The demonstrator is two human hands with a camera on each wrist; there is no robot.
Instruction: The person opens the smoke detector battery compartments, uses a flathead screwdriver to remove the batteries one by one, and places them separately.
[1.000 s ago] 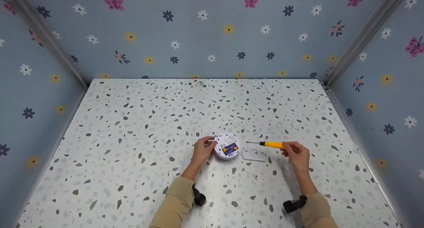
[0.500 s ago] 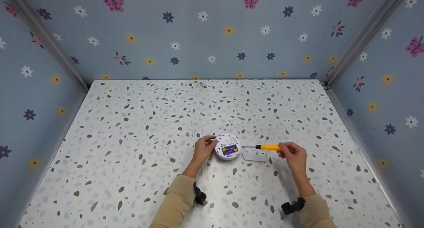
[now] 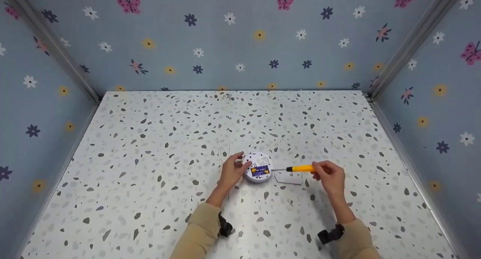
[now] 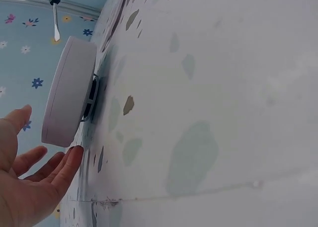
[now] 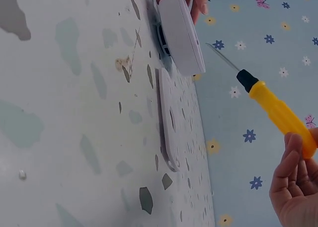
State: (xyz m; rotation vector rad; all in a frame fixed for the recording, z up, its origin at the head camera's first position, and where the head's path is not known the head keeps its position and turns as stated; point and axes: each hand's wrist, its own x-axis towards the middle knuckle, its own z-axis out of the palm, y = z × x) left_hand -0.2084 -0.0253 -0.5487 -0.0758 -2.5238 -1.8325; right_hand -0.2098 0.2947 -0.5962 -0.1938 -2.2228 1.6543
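A round white battery device [image 3: 256, 156] rests on the table, its compartment facing up with purple-and-yellow batteries [image 3: 260, 171] inside. My left hand [image 3: 232, 171] is at its left edge, thumb over the top face and fingers loosely spread by the rim. The left wrist view shows a gap between that thumb and the device's face. In my right hand [image 3: 330, 177] is a screwdriver [image 3: 301, 168] with a yellow handle, pinched between thumb and fingers. Its metal tip points left and overlaps the right rim in the head view; the right wrist view shows it above the device's face.
A flat white cover [image 3: 288, 177] lies on the table just right of the device, below the screwdriver's shaft. The speckled table [image 3: 150, 176] is bounded by blue flowered panels [image 3: 240, 37] at the back and both sides.
My right hand has moved left, bringing the screwdriver tip to the device's right rim. My left thumb has shifted further over the device's face.
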